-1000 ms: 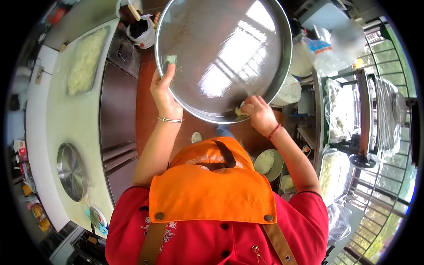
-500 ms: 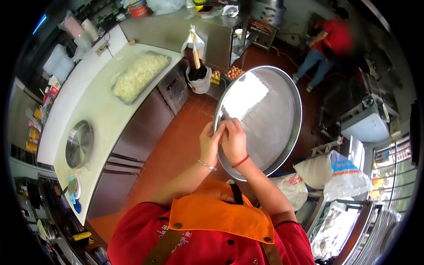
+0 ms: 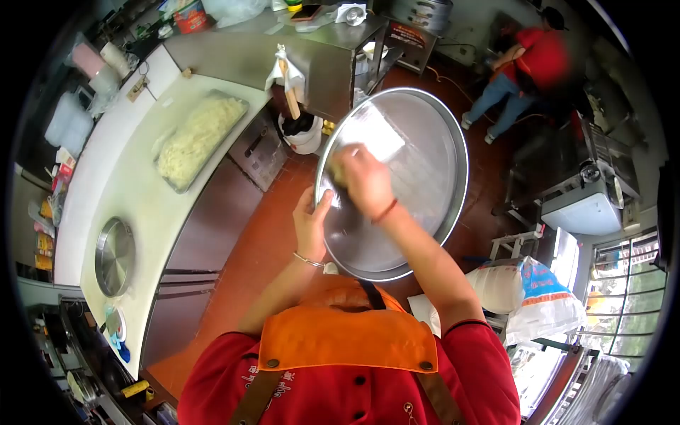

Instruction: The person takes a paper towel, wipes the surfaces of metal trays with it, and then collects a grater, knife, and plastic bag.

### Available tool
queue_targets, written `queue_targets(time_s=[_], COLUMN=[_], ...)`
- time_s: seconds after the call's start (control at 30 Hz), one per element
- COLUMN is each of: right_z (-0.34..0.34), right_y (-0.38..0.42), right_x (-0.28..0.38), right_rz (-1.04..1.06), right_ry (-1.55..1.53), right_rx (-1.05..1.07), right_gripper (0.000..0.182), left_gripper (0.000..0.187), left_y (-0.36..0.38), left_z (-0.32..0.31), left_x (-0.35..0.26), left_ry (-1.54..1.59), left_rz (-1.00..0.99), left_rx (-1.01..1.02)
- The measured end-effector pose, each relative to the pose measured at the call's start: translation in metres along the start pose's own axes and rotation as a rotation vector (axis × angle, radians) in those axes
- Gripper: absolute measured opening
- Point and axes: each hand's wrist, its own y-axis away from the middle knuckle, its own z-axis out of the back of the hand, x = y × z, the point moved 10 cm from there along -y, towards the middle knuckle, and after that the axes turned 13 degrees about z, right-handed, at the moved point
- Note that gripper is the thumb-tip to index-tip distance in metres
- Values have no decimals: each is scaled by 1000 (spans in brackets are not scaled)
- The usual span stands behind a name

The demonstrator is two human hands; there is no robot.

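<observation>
A large round metal pan with a raised rim is held up in front of me, tilted, its shiny inside facing me. My left hand grips the pan's near left rim, thumb on the inside and fingers behind the edge. Over the left part of the pan's inside is my right hand, blurred by motion, its fingers closed. At its fingertips shows a small yellowish-brown thing, too smeared to name.
On the pale curved counter to the left lie a tray of pale shredded food and a smaller round pan. A white bucket stands on the floor. White sacks are at right. Another person works at the back right.
My right hand has left the rim beside my left hand and moved up over the pan's inside. The pan has shifted a little left and up in view.
</observation>
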Motion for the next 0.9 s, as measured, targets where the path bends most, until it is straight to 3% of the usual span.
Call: queue_targets(time_s=[0.1,0.17,0.23,0.3,0.37,0.43,0.5,0.53,0.63,0.67,0.77,0.9], right_z=[-53,-50,-40,-28,18,84,101,88,-1,-24,-32,-15], right_y=[62,87,116,149,143,133,104,73,24,24,38,71], right_x=[33,45,29,-28,-113,-203,-233,-219,-152,-119,-66,-108], right_rz=[67,94,82,50,-118,-541,-627,-598,-245,-43,212,100], right_ry=[-122,-170,-151,76,353,483,499,434,118,-20,-306,-324], right_rx=[286,376,475,575,401,-3,-194,-189,111,102,204,331], right_gripper=[22,25,30,33,34,15,16,22,28,24,23,23], left_gripper=[24,26,27,29,30,36,38,40,40,42,43,50], left_y=[-36,-50,-63,-73,-84,-89,-95,-96,-102,-108,-112,-90], left_z=[8,8,7,4,0,-11,-27,-35,-58,-61,-65,-33], left_x=[-9,-17,-21,-27,-35,-42,-44,-45,-53,-53,-50,-53], left_ry=[77,106,150,147,156,201,254,242,165,139,143,151], left_rz=[9,15,29,35,6,-1,-8,-26,-140,-171,-167,-192], left_rx=[-22,-22,1,9,12,97,103,112,46,30,-64,-171])
